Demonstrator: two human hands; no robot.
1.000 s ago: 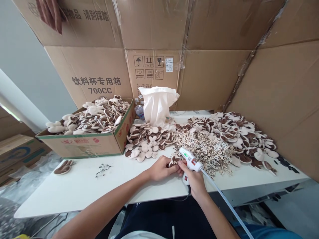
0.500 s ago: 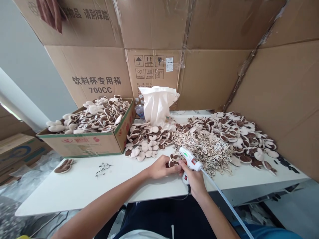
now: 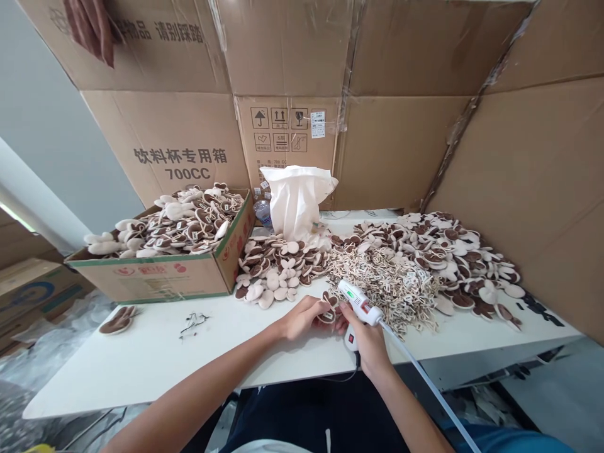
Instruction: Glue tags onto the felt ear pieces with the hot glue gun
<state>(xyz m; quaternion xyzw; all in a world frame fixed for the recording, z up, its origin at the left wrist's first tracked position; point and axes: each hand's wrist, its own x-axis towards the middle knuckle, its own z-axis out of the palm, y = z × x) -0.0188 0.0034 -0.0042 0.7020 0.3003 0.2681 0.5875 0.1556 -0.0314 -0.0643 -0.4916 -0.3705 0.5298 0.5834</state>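
My left hand (image 3: 304,318) is closed on a small brown and cream felt piece with rounded ears (image 3: 327,306), held just above the white table. Close beside it, my right hand (image 3: 368,343) grips a white glue gun (image 3: 359,303) with a small green display and a red switch; a pale glue stick (image 3: 425,377) runs out of its back end. The fingertips of both hands are near each other around the felt piece. Behind the glue gun spreads a heap of small cream loops or labels (image 3: 391,283), too fine to make out singly.
A cardboard box (image 3: 155,278) full of felt pieces stands at the left. Piles of felt pieces (image 3: 268,270) lie centre and right, before a white bag (image 3: 297,201). A single felt piece (image 3: 117,321) and dark scraps (image 3: 193,322) lie on the left of the table (image 3: 155,365). Cardboard walls enclose the back.
The felt piece has been turned in my left hand, and my right fingertips have drawn slightly away from it. The glue gun stays in my right hand; the view has shifted slightly.
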